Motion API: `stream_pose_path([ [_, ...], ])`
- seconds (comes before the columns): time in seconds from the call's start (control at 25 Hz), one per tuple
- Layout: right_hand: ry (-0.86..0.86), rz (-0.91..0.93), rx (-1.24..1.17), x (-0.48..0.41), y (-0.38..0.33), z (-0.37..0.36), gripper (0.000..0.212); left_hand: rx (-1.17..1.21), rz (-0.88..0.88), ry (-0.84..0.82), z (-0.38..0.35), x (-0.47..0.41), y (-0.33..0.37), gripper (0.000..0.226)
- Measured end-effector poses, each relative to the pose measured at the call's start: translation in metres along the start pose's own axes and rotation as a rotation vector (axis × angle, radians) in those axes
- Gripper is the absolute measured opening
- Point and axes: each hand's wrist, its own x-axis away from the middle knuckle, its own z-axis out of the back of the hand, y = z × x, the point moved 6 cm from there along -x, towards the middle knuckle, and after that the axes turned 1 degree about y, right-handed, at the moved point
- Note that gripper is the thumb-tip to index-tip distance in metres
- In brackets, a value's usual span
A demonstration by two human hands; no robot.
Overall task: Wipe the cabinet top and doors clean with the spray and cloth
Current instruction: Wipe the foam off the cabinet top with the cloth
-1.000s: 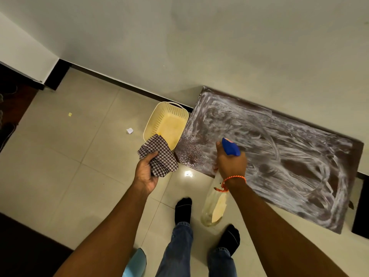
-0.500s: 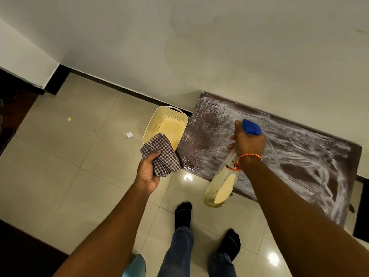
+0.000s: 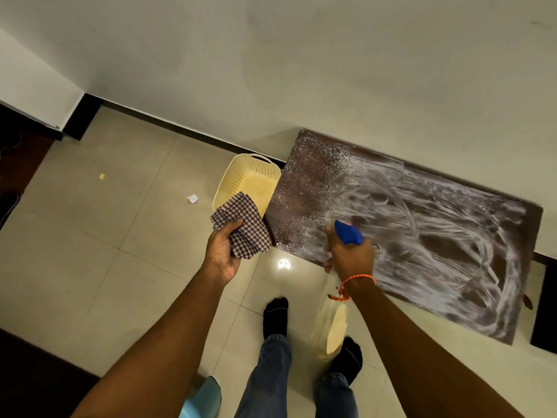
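Note:
The dark brown cabinet top (image 3: 304, 194) stands against the wall, speckled with spray droplets at its left end and smeared with white streaks across the rest. My right hand (image 3: 351, 256) grips a clear spray bottle (image 3: 330, 324) by its blue trigger head (image 3: 348, 232), over the cabinet's front edge; the bottle body hangs down toward my feet. My left hand (image 3: 221, 254) holds a folded brown-and-white checked cloth (image 3: 242, 226) just left of the cabinet's front left corner. The cabinet doors are hidden below the top.
A cream perforated plastic basket (image 3: 248, 176) sits on the tiled floor against the cabinet's left side. Two small scraps (image 3: 193, 198) lie on the tiles further left. My socked feet (image 3: 275, 315) stand in front of the cabinet. A light blue object (image 3: 202, 398) shows at the bottom edge.
My right hand with the spray bottle went up and right over the cabinet top, then came back toward the front edge. More droplets speckle the left end. The cloth hand barely moved.

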Motion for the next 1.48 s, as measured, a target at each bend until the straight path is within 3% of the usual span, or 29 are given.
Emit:
stream_pose_path([
  [0.28, -0.142, -0.077, -0.03, 0.025, 0.027, -0.006, 0.033, -0.049, -0.065, 0.041, -0.01, 0.01, 0.001, 0.033],
  [0.4, -0.17, -0.043, -0.044, 0.03, 0.035, 0.0, 0.038, -0.25, -0.276, 0.092, -0.021, 0.015, 0.007, 0.025],
  [0.52, -0.17, -0.015, -0.05, 0.031, 0.04, 0.008, 0.035, -0.8, -0.682, 0.087, -0.049, 0.022, 0.016, 0.024],
  [0.64, -0.163, -0.01, -0.089, 0.031, 0.044, 0.017, 0.026, -1.512, -1.103, -0.18, -0.083, 0.02, -0.012, 0.055],
  [0.72, -0.168, 0.004, -0.078, 0.032, 0.046, 0.021, 0.023, -1.942, -1.023, -0.312, -0.081, 0.005, -0.049, 0.074],
  [0.76, -0.171, 0.013, -0.064, 0.032, 0.048, 0.023, 0.025, -2.046, -0.943, -0.338, -0.074, -0.001, -0.064, 0.08],
  [0.84, -0.171, 0.021, -0.039, 0.032, 0.051, 0.024, 0.029, -1.989, -0.914, -0.302, -0.067, 0.001, -0.076, 0.084],
  [0.92, -0.163, 0.019, -0.044, 0.03, 0.052, 0.025, 0.029, -1.859, -0.927, -0.129, -0.074, 0.004, -0.071, 0.082],
  [1.0, -0.156, 0.011, -0.069, 0.026, 0.053, 0.025, 0.026, -1.804, -0.815, 0.059, -0.087, -0.005, -0.063, 0.083],
  [1.08, -0.155, 0.02, -0.083, 0.024, 0.053, 0.026, 0.026, -1.849, -0.688, 0.136, -0.097, -0.019, -0.064, 0.082],
  [1.16, -0.157, 0.047, -0.072, 0.025, 0.053, 0.026, 0.03, -1.941, -0.674, 0.145, -0.097, -0.027, -0.072, 0.078],
  [1.28, -0.156, 0.083, -0.066, 0.027, 0.051, 0.026, 0.034, -1.999, -0.793, 0.155, -0.085, -0.02, -0.082, 0.072],
  [1.4, -0.159, 0.099, -0.076, 0.025, 0.049, 0.023, 0.032, -2.084, -0.954, 0.038, -0.074, -0.007, -0.095, 0.068],
  [1.48, -0.164, 0.095, -0.079, 0.022, 0.049, 0.02, 0.03, -2.103, -0.97, -0.011, -0.07, -0.004, -0.102, 0.067],
])
